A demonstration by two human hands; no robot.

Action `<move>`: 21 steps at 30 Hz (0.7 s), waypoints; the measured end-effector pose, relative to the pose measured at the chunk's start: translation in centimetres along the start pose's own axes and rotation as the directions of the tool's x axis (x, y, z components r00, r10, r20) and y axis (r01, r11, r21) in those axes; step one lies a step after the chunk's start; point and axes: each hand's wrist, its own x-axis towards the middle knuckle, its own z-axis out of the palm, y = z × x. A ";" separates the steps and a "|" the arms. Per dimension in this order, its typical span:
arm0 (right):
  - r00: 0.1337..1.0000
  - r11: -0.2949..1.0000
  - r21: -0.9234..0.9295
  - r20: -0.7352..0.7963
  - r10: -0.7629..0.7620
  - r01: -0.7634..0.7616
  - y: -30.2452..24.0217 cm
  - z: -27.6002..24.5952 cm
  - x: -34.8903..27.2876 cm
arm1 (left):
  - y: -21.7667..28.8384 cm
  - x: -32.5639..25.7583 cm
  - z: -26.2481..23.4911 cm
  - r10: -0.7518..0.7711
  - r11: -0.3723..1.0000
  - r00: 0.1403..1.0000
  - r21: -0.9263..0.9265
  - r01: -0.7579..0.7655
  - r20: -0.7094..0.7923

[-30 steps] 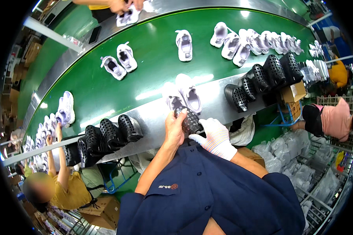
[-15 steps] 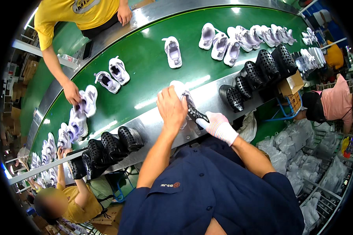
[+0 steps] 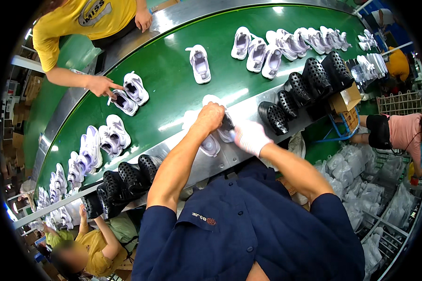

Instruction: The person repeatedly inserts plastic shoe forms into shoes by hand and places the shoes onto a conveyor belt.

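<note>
- We are pressing our left hand (image 3: 211,118), bare and curled shut, down on a white sneaker (image 3: 210,144) at the near steel rim of the green conveyor belt (image 3: 173,79); half a second ago this hand was lying flatter over it.
- Our right hand (image 3: 249,136), in a white glove, is gripping a dark tool (image 3: 227,123) against the same shoe, just right of the left hand, and has moved in closer.
- Black perforated clogs (image 3: 286,104) are standing to the right along the rim.
- On the far left, a co-worker's hand (image 3: 98,85) is now reaching for a pair of white sneakers (image 3: 129,93) that has travelled nearer.
</note>
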 end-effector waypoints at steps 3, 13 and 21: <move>0.997 0.997 -0.015 0.023 0.078 -0.077 2.0 -0.4 3.2 | 2.7 0.9 -0.6 0.247 0.969 0.965 -0.018 -0.246 0.090; 0.959 0.980 0.196 -0.270 0.090 -0.037 1.6 5.1 0.8 | 2.0 -2.5 1.5 -0.118 0.930 0.972 -0.366 0.036 -0.203; 0.954 0.956 0.291 -0.295 0.047 0.043 4.4 5.6 5.5 | 5.5 -2.7 3.6 -0.590 0.668 0.807 -0.550 0.501 0.019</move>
